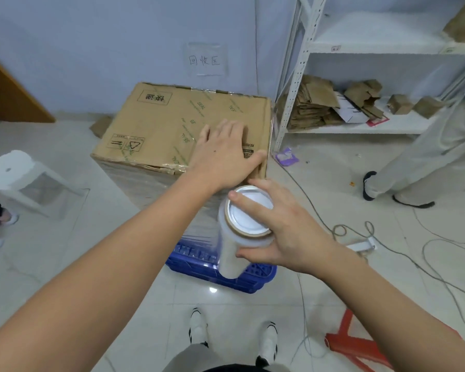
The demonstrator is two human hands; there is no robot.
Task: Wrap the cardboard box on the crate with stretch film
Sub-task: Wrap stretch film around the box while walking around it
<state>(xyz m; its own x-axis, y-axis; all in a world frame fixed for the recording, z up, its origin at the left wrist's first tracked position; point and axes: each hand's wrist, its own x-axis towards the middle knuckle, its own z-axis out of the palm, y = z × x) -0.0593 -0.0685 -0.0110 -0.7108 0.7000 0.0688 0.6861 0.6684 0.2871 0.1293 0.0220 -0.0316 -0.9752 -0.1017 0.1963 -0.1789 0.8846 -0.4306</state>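
Left hand (220, 154) lies flat, fingers straight, on top of the cardboard box (172, 124), which sits on the blue crate (199, 261). Just beside it, the right hand (282, 232) grasps the upright stretch film roll (236, 237) at its top end, film already around the box's sides.

Left hand (220, 154) flat on cardboard box (172, 124), right hand (277, 226) gripping stretch film roll (236, 237), blue crate (220, 267) below

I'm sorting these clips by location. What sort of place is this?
Probably a packing or storage room: a white metal shelf holds flattened cardboard, and a taped cardboard box stands on a blue crate.
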